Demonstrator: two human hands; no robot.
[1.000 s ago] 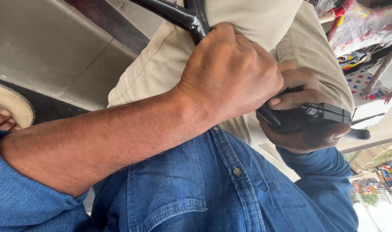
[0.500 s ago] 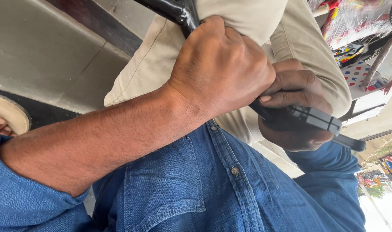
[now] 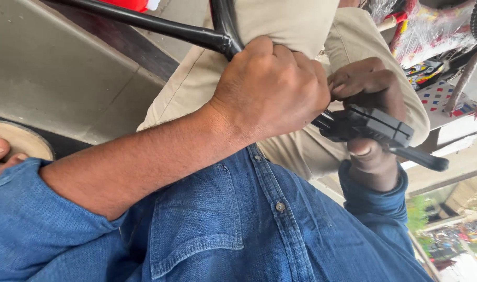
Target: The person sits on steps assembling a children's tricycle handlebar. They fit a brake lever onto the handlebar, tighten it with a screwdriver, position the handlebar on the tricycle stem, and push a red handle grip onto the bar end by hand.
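Across the middle of the view, the left hand (image 3: 272, 89) is balled into a fist, its back turned toward the camera, so its fingers and whatever they close on are hidden; I cannot tell what it clamps. The fist sits right where two black metal tubes (image 3: 160, 24) meet, touching that joint, and the tubes themselves run off the top edge, one slanting up to the left, the other going nearly straight up.

Just beside the fist, to the right, the right hand (image 3: 371, 104) grips a black bicycle pedal (image 3: 371, 125). Its fingers (image 3: 353, 81) curl together over the top of the pedal and the thumb presses from beneath, so the pedal is clamped between them. The near end of the pedal disappears behind the left fist. Its long axis slants from upper left down to lower right, and a slim black handle (image 3: 421, 157), perhaps a tool, sticks out past the pedal toward the lower right; where the two join is hard to make out.

Behind both hands lie beige trousers (image 3: 296, 26), and below them a blue denim shirt (image 3: 249, 230) fills the bottom. At the far left a sandalled foot (image 3: 1, 154) is cut by the edge. Plastic-wrapped colourful goods (image 3: 437, 36) at upper right are blurred.
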